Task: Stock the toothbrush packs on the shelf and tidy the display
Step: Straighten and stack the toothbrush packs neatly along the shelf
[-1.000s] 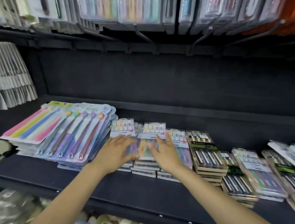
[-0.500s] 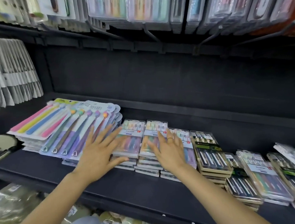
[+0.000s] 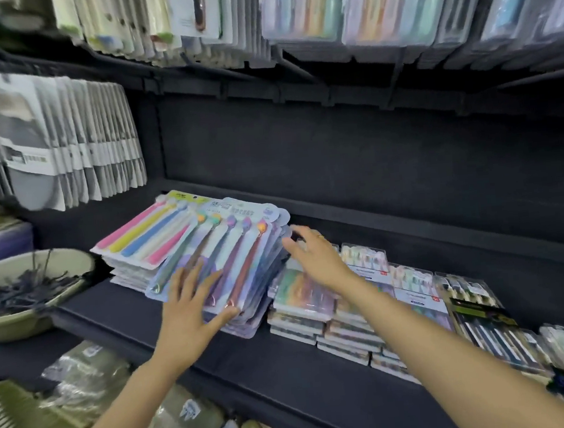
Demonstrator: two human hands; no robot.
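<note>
While the left hand [image 3: 187, 316] lies spread on the large toothbrush packs [image 3: 222, 253], the right hand [image 3: 318, 258], fingers straight, touches their far edge. Dark shelf [image 3: 253, 370] beneath; small boxed packs [image 3: 333, 311] right of both; hanging packs [image 3: 323, 5] above.

At the left edge of the frame sits a pale green bowl [image 3: 27, 324] holding dark clips. Grey-and-white packets [image 3: 63, 144] hang in a row at upper left. A green slatted basket [image 3: 16, 425] fills the lower left corner.
</note>
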